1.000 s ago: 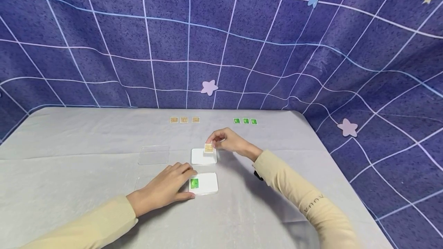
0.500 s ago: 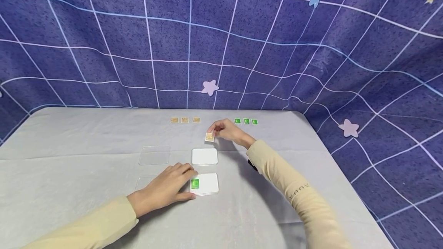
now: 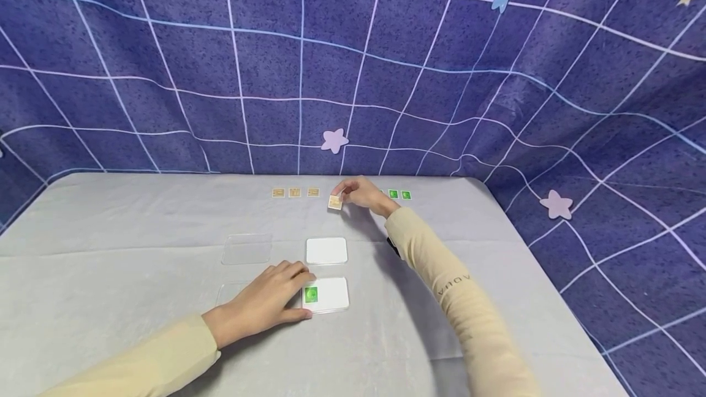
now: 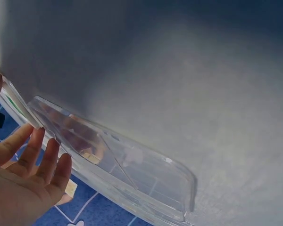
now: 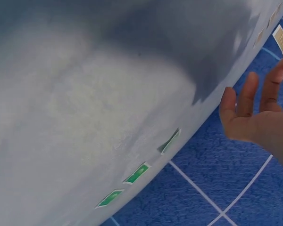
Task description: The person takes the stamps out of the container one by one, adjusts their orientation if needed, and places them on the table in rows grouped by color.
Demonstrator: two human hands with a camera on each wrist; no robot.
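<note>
A blue gridded curtain (image 3: 231, 78) hangs behind the far edge of the table (image 3: 110, 287); the left hand (image 3: 263, 300) grasps the left end of the nearer white case (image 3: 333, 294) between thumb and fingers; the right hand (image 3: 360, 192), near the table's far edge, pinches a tan card (image 3: 334, 202) off the cloth; beyond the nearer case lies the farther white case (image 3: 326, 251), with a clear lid (image 3: 246, 249) to its left; rows of tan (image 3: 295, 192) and green cards (image 3: 393, 194) follow the far edge.

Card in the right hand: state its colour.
The card is tan with a white border, clearest in the head view.
</note>
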